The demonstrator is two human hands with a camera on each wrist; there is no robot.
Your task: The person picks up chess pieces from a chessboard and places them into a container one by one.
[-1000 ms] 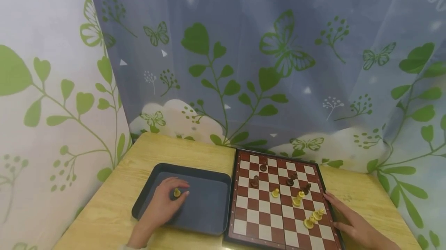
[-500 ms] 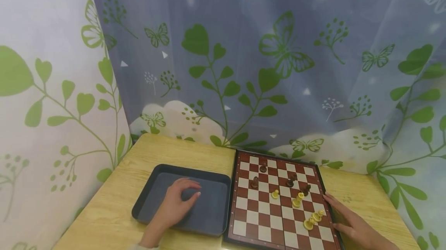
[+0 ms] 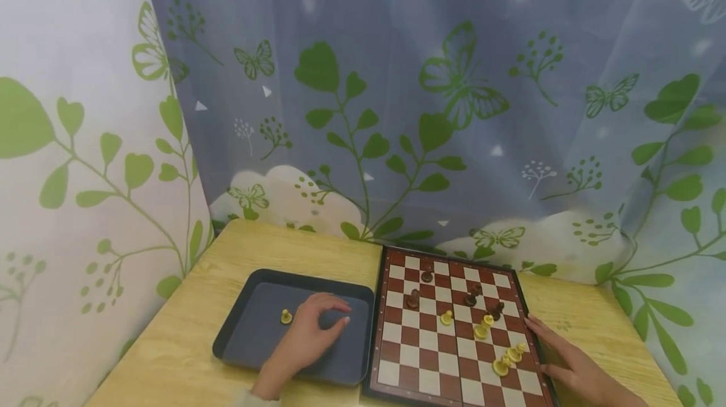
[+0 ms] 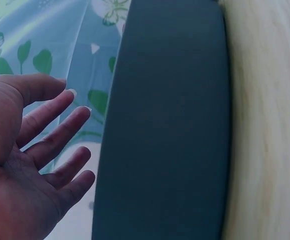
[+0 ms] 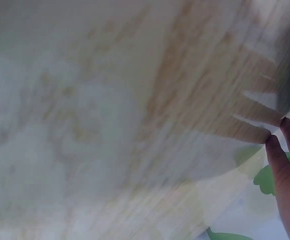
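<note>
My left hand hovers over the dark blue tray, its fingers loosely bent and nothing between them; the left wrist view shows the same bare fingers. A gold chess pawn stands in the tray, left of that hand. On the right, my right hand rests against the right edge of the chessboard, fingers extended. In the right wrist view, its fingertips touch down by the board's edge. Gold pieces, among them a pawn, and dark pieces, among them a knight, stand on the board.
Tray and board lie side by side on a wooden table, with a narrow gap between them. A patterned curtain hangs right behind the table. Several gold pieces cluster near the board's right side.
My left hand has moved right across the tray, away from the gold pawn, which now shows fully in the tray. My right hand has stayed at the board's edge.
</note>
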